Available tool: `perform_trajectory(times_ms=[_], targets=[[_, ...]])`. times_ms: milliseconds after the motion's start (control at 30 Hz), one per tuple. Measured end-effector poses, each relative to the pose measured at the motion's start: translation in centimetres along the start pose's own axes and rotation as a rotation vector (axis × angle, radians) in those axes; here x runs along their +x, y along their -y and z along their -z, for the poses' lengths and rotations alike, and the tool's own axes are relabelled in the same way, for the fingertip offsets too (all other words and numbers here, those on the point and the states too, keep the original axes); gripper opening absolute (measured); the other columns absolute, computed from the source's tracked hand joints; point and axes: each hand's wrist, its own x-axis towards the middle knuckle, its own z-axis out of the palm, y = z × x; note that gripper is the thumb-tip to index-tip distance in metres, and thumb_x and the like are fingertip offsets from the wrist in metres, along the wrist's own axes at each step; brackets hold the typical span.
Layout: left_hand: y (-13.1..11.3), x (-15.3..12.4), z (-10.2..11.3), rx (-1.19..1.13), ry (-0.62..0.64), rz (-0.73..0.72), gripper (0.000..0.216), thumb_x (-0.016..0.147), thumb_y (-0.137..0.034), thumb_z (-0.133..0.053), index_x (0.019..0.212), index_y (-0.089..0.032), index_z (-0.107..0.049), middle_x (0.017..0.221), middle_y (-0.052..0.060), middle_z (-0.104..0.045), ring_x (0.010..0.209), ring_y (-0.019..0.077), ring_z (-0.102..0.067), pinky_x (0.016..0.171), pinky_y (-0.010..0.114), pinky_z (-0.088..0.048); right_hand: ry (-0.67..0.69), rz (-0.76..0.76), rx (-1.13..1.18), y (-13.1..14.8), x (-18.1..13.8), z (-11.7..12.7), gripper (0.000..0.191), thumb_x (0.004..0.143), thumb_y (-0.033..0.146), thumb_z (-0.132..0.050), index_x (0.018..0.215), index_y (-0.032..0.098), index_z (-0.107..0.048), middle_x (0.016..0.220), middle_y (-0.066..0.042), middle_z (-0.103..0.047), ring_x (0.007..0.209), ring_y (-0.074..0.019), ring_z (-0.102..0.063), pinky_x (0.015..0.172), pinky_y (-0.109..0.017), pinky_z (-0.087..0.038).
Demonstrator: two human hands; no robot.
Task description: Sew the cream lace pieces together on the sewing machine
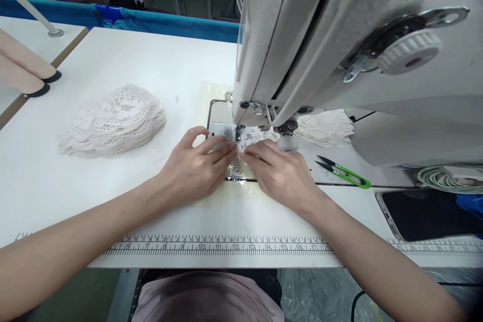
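A piece of white lace (258, 134) lies on the needle plate beneath the sewing machine's (260, 50) head, beside the presser foot (238, 133). My left hand (202, 163) comes in from the left, thumb and forefinger pinched at the lace's near edge, other fingers spread over the metal plate. Close by on the right, my right hand (279, 168) also pinches that edge, its fingers bent over the lace. The two sets of fingertips nearly meet just in front of the presser foot. The fingers hide part of the lace.
A stack of lace pieces (116, 123) lies on the left of the white table (181, 70). More lace (324, 128) sits behind the machine head. Green thread snips (345, 172), a phone (426, 214) and a coiled cable (449, 178) lie right. A printed ruler (211, 245) runs along the front edge.
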Motion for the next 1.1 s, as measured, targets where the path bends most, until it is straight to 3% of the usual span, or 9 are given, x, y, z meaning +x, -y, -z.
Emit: perform_trajectory(times_ms=[367,1100], targets=[[0.2,-0.37,-0.15,-0.036,0.003,0.041,0.032,0.091,-0.013,-0.052,0.118,-0.02,-0.067,0.115,0.004,-0.073,0.111,0.0237,-0.065,0.096,0.045,-0.042,-0.038,0.007,-0.006,-0.08,-0.14,0.02,0.027,0.09,0.003,-0.049,0.097,0.015,-0.073,0.097,-0.003,-0.076,0.082,-0.0141,-0.065,0.059,-0.028,-0.042],[0.94,0.25,-0.58,0.056,0.005,0.053,0.025,0.093,-0.015,-0.048,0.109,-0.018,-0.068,0.115,0.003,-0.073,0.108,0.0221,-0.066,0.094,0.045,-0.04,0.036,-0.025,-0.083,-0.16,0.02,-0.24,0.03,0.092,0.005,-0.048,0.108,0.016,-0.072,0.104,-0.006,-0.074,0.089,-0.0164,-0.064,0.062,-0.029,-0.043]])
